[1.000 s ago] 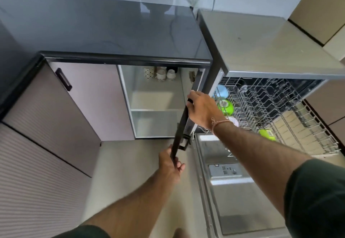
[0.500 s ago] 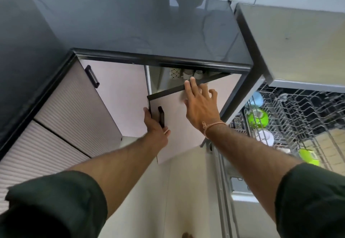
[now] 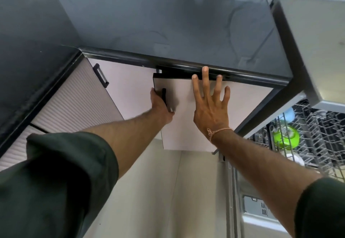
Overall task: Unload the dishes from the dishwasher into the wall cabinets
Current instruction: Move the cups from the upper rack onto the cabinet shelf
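Pale pink cabinet door [image 3: 183, 135] stands almost shut: your left hand [image 3: 161, 107] grips its black handle [image 3: 164, 93], and your right hand [image 3: 211, 107] presses flat, fingers spread. The green bowl [image 3: 285, 137] and more wait in the dishwasher rack [image 3: 321, 131]; reach there next.

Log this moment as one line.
left hand: grips handle | right hand: flat on cabinet door | cabinet door: nearly shut | dishwasher rack: holds green bowl

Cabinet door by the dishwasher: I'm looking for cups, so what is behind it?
Only a dark gap shows above the nearly closed cabinet door. The inside is covered by the door, which the right hand presses.
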`<action>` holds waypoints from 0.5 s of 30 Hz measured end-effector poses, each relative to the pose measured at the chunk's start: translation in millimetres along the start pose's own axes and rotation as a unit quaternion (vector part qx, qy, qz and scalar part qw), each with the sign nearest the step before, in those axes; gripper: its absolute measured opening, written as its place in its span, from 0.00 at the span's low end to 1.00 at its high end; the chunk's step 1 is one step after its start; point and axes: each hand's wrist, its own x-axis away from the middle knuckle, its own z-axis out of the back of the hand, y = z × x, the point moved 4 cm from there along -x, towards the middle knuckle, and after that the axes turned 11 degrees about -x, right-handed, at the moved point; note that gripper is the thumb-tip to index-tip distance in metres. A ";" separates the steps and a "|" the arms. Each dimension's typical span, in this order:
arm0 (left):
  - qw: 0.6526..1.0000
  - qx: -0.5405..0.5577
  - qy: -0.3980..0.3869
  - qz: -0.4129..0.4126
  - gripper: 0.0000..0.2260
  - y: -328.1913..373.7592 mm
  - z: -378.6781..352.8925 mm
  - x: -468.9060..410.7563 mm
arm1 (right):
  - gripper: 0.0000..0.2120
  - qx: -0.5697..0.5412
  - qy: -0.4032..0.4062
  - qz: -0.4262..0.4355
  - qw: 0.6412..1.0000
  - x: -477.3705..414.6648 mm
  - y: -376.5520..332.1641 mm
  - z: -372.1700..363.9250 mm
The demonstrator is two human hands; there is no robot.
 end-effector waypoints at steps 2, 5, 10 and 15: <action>1.000 0.001 -0.001 -0.002 0.23 4.9 -2.8 -6.3 | 0.41 -0.015 0.002 -0.012 1.000 -1.4 -4.3 -6.3; 1.000 0.010 0.003 0.003 0.21 10.5 -6.2 -16.1 | 0.42 -0.020 0.004 -0.025 0.999 -3.3 -8.0 -12.8; 1.000 0.021 0.014 0.019 0.19 17.7 -8.3 -26.6 | 0.46 -0.032 0.003 -0.034 0.999 -6.2 -7.8 -17.7; 1.000 0.023 0.006 0.014 0.18 20.8 -13.5 -26.7 | 0.44 -0.040 0.003 -0.032 0.999 -7.7 -8.3 -7.0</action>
